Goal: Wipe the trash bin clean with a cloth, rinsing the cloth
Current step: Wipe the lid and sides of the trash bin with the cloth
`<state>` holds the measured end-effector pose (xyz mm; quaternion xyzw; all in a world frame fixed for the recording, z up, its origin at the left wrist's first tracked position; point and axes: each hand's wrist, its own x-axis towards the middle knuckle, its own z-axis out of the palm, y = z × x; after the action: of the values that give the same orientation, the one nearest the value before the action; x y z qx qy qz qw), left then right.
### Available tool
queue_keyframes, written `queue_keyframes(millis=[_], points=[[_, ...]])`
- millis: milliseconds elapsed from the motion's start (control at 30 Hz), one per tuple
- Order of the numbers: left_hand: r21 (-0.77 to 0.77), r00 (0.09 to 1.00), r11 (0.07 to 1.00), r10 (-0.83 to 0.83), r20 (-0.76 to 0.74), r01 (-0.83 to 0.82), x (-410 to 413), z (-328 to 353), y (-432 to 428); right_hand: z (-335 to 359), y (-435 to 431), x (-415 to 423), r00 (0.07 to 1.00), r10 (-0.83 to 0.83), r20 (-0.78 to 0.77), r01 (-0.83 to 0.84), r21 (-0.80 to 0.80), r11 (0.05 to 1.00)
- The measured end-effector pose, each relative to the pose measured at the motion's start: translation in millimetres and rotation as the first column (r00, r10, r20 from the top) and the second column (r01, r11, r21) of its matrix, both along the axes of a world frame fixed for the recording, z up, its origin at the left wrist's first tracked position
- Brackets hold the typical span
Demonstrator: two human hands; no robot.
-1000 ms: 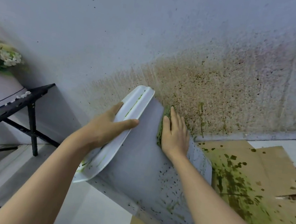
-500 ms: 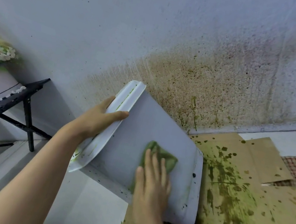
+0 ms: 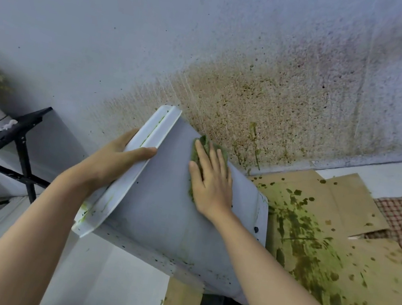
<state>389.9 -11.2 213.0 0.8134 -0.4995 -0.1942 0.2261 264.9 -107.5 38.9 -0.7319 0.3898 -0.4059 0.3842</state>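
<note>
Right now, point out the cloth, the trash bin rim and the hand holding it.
cloth [image 3: 206, 140]: head view, green far edge.
trash bin rim [image 3: 112, 191]: head view, white lip below the thumb.
left hand [image 3: 111, 162]: head view, back of the hand.

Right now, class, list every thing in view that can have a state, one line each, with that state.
trash bin: tipped over, side mostly wiped, specks left along its lower edge.
left hand: grips the bin's rim.
cloth: green, pinned flat against the bin's side.
right hand: flat, fingers straight, pressing the cloth.
cardboard: lying flat, splattered green.
wall: stained brown near the bin.
</note>
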Motion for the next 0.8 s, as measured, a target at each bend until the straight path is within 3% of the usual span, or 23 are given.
queue_keyframes(millis=[200, 367, 633, 800], points=[[-0.007, 1.0, 1.0, 0.014, -0.005, -0.014, -4.0, 0.4, -0.4, -54.6, -21.1, -30.9, 0.984, -0.122, -0.132, 0.15, 0.23, 0.962], [0.0, 1.0, 1.0, 0.007, 0.006, -0.007, -2.5, 1.4, 3.1, -85.5, 1.3, -48.0, 0.973, -0.157, -0.172, 0.205, 0.312, 0.928], [0.009, 1.0, 1.0, 0.015, 0.024, -0.015, -4.2, 2.4, 2.8, -114.4, 100.4, -66.4, 0.93, -0.364, 0.059, 0.313, 0.396, 0.863], [0.006, 0.999, 1.0, 0.017, 0.036, -0.018, -13.4, 3.3, 1.4, -89.8, 132.7, -46.7, 0.891, -0.45, 0.065, 0.403, 0.345, 0.848]])
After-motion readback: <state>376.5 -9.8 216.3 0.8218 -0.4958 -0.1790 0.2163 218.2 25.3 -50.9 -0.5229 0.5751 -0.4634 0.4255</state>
